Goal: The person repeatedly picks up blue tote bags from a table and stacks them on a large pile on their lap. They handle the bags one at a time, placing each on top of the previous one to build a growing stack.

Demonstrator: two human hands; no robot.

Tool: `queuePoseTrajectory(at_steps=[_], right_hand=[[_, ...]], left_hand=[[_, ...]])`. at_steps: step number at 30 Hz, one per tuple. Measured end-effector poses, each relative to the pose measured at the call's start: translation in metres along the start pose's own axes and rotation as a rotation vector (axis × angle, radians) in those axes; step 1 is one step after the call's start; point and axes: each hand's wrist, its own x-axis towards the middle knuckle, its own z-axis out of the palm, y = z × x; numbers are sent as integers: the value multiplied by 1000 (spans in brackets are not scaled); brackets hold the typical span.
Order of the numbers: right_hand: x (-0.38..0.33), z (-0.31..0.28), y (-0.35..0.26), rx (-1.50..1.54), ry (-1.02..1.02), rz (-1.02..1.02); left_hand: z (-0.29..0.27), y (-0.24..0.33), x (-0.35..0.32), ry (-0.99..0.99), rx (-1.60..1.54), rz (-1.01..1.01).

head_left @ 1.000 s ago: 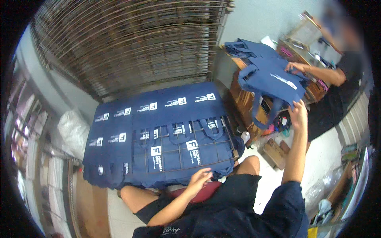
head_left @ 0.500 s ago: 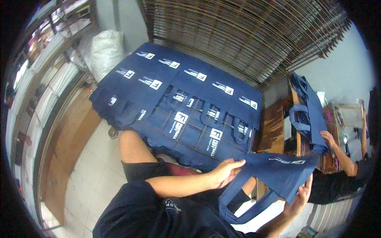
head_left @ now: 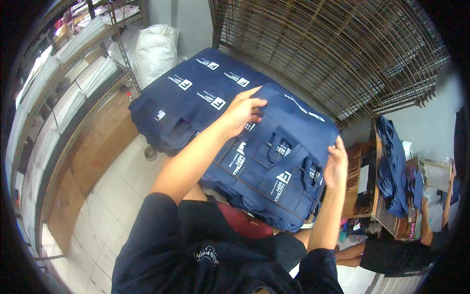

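Observation:
A navy fabric tote bag (head_left: 289, 105) with a white print is stretched between my two hands over the pile. My left hand (head_left: 242, 111) pinches its left edge, thumb and fingers together. At the opposite edge my right hand (head_left: 336, 164) grips the bag between thumb and fingers. Its handles seem to hang toward me, hard to tell from the bags below. Underneath lies a broad stack of similar navy tote bags (head_left: 188, 100), laid in overlapping rows with white prints facing up. A thin wire rack (head_left: 254, 188) lies over the nearer bags.
Wire drying racks (head_left: 323, 49) rise behind the stack. At left stand shelves (head_left: 73, 83) and a white sack (head_left: 156, 54). On the right, more navy bags (head_left: 391, 166) lie over a wooden table (head_left: 377, 206), where another person's hand (head_left: 425, 206) is at work. I sit over a tiled floor (head_left: 105, 220).
My hands have carried the tote bag from the lower right up and left over the stack. The view has shifted, and the other person's hand has moved off the bags at right.

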Motion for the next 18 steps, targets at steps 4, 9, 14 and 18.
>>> queuePoseTrajectory(at_steps=[4,9,14,18], right_hand=[[6,-8,98,-176,125,307],[18,4,216,-424,178,362],[27,-1,273,-520,162,418],[22,1,275,-512,149,448]], left_hand=[[-59,-36,-11,173,245,47],[-139,-121,5,475,595,67],[-184,-174,7,612,847,121],[-175,-159,-1,645,897,85]])
